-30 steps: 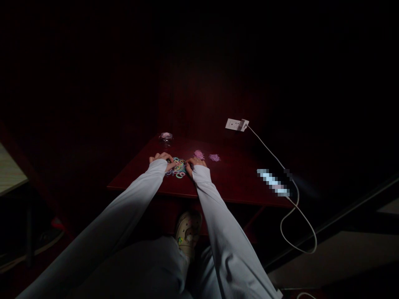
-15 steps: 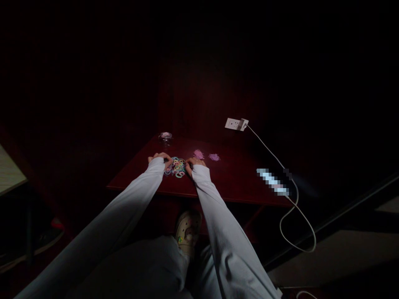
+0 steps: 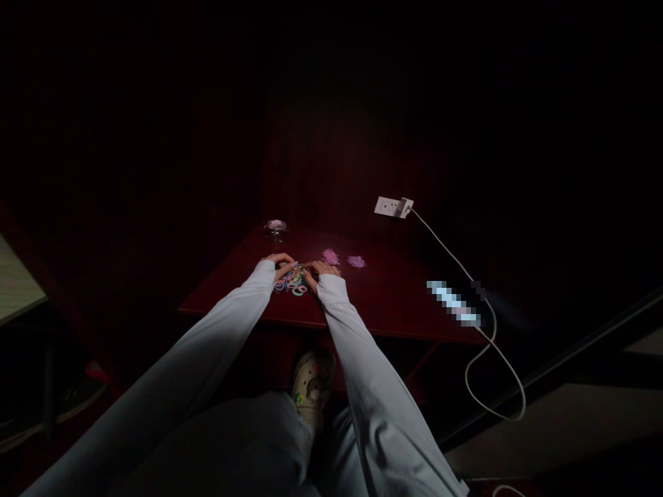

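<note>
A heap of small multicoloured hair ties lies on the dark red table, with my hands on both sides of it. My left hand reaches over the heap's left and far edge, its thumb and fingers drawn together among the ties. From the right, my right hand bends its fingers down into the same heap. The fingertips of both hands are close together, and which ties they pinch is too small to tell. Just beyond my right hand sits a pink pile. A purple pile lies right of it.
A clear jar with something pale at its top stands at the back left. On the back wall, a socket holds a plugged-in charger. Its white cable loops down past a blurred bright object at the table's right.
My left hand has moved right and over the heap. My right fingers have reached left, so the hands are closer together. The pink and purple piles have not moved.
</note>
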`<state>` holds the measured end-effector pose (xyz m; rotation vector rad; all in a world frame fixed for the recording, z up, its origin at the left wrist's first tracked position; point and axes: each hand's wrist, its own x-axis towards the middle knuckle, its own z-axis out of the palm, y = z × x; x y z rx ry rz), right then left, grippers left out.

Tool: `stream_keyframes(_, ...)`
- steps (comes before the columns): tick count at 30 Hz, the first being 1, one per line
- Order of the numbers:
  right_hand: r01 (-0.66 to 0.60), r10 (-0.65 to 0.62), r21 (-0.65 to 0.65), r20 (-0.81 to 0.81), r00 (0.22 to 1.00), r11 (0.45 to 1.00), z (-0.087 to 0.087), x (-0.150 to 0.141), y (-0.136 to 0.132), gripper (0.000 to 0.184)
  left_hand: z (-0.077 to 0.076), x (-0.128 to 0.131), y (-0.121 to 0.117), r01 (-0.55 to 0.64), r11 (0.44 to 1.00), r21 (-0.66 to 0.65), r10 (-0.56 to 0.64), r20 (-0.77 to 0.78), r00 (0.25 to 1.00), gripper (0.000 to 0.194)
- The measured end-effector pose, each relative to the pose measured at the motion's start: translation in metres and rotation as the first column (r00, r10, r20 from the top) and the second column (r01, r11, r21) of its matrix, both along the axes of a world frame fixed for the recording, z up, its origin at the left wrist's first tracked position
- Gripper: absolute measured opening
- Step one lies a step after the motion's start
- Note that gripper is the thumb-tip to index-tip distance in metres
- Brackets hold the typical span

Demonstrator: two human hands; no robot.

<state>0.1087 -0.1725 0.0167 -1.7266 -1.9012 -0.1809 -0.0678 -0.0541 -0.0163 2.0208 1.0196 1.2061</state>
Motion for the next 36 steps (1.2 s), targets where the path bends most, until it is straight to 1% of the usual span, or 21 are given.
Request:
stream_keyframes(4, -0.004, 0.004, -0.012, -0.036, 0.999, 1.000, 0.001, -0.004, 0.002, 0.030, -0.006, 0.003, 0.006, 0.083, 0.996, -0.034, -0.081, 0.059, 0.995, 0.032)
stream_keyframes(8, -0.003, 0.002, -0.017, -0.038, 0.999, 1.000, 0.002, -0.007, 0.005, 0.037, -0.005, 0.004, 0.007, 0.165, 0.983, -0.077, -0.159, 0.079, 0.984, 0.032)
stream_keyframes(12, -0.010, 0.009, -0.019, -0.020, 1.000, 1.000, 0.000, -0.007, 0.008, 0.033, -0.004, 0.005, 0.006, 0.222, 0.971, -0.092, -0.211, 0.117, 0.971, 0.032)
stream_keyframes(18, -0.016, 0.016, 0.003, 0.002, 1.000, 1.000, -0.003, -0.002, 0.010, 0.026, -0.009, 0.010, 0.009, 0.245, 0.963, -0.115, -0.223, 0.176, 0.959, 0.041)
stream_keyframes(21, 0.013, -0.013, 0.026, -0.008, 1.000, 1.000, -0.005, -0.001, 0.012, 0.025, -0.010, 0.009, 0.009, 0.226, 0.965, -0.133, -0.199, 0.190, 0.961, 0.043)
stream_keyframes(25, 0.122, -0.118, 0.046, -0.092, 0.989, 0.991, -0.007, 0.005, 0.016, 0.023, -0.010, 0.005, 0.007, 0.210, 0.964, -0.165, -0.180, 0.180, 0.967, 0.045)
stream_keyframes(26, 0.157, -0.149, 0.055, -0.121, 0.981, 0.986, -0.008, 0.009, 0.017, 0.023, -0.010, 0.004, 0.006, 0.189, 0.967, -0.170, -0.160, 0.172, 0.972, 0.045)
stream_keyframes(28, 0.231, -0.215, 0.074, -0.178, 0.960, 0.970, -0.009, 0.021, 0.017, 0.024, -0.010, 0.002, 0.005, 0.092, 0.983, -0.159, -0.068, 0.154, 0.986, 0.041)
stream_keyframes(30, 0.307, -0.284, 0.078, -0.217, 0.934, 0.949, -0.010, 0.036, 0.015, 0.026, -0.010, -0.001, 0.005, -0.019, 0.993, -0.117, 0.033, 0.117, 0.993, 0.034)
stream_keyframes(31, 0.338, -0.316, 0.069, -0.224, 0.922, 0.939, -0.011, 0.044, 0.013, 0.028, -0.009, -0.002, 0.005, -0.056, 0.995, -0.086, 0.064, 0.090, 0.994, 0.029)
stream_keyframes(32, 0.367, -0.346, 0.058, -0.221, 0.912, 0.929, -0.011, 0.052, 0.010, 0.029, -0.007, -0.002, 0.005, -0.074, 0.996, -0.053, 0.077, 0.059, 0.995, 0.023)
stream_keyframes(34, 0.405, -0.389, 0.049, -0.195, 0.900, 0.913, -0.011, 0.066, 0.005, 0.033, -0.004, -0.004, 0.004, -0.073, 0.997, 0.014, 0.073, -0.003, 0.997, 0.013)
stream_keyframes(36, 0.428, -0.418, 0.033, -0.157, 0.895, 0.903, -0.011, 0.074, 0.000, 0.036, -0.001, -0.004, 0.003, -0.063, 0.996, 0.069, 0.066, -0.050, 0.997, 0.008)
